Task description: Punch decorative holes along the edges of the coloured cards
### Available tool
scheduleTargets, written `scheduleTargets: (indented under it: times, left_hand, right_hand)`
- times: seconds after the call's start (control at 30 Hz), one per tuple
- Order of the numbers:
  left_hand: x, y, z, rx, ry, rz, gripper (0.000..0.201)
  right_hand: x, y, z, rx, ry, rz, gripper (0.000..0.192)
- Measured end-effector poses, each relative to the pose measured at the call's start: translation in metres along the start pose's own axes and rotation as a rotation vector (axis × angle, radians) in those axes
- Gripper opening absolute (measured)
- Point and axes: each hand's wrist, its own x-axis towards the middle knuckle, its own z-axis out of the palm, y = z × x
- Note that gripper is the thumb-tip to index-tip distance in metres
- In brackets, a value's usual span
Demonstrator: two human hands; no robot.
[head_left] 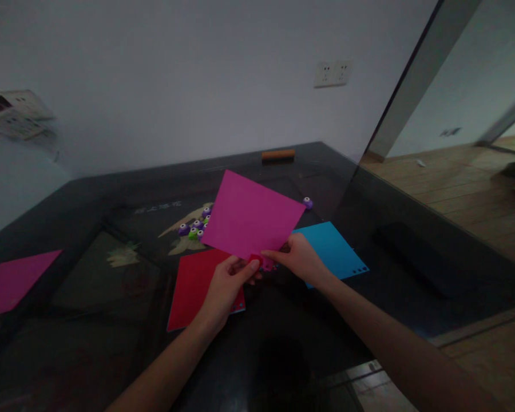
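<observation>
Both hands' grip pinching magenta sheet [251, 220], small red punch [254, 261] half hidden between thumbs

The held paper sheet [251, 216] is magenta. On the dark, glossy desk [90, 297] lie a red sheet [193, 286], a blue sheet [332, 249] and another magenta sheet [12, 280]. The small punches [194, 228] are purple and green; the bar [278, 154] is orange.
</observation>
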Motion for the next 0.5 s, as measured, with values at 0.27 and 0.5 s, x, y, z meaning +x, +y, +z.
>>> scheduleTargets:
  times: [0.27,0.5]
  left_hand:
    - [-0.0031,0.0068,0.0008,0.013,-0.013,0.001,0.027]
    - [-0.0021,0.0051,0.0008,-0.022,0.004,-0.002,0.028]
  right_hand:
    - [0.0001,0.0006,-0.0005,-0.038,0.000,0.001,0.020]
    - [0.0007,0.0010,-0.0004,-0.055,0.001,-0.016,0.017]
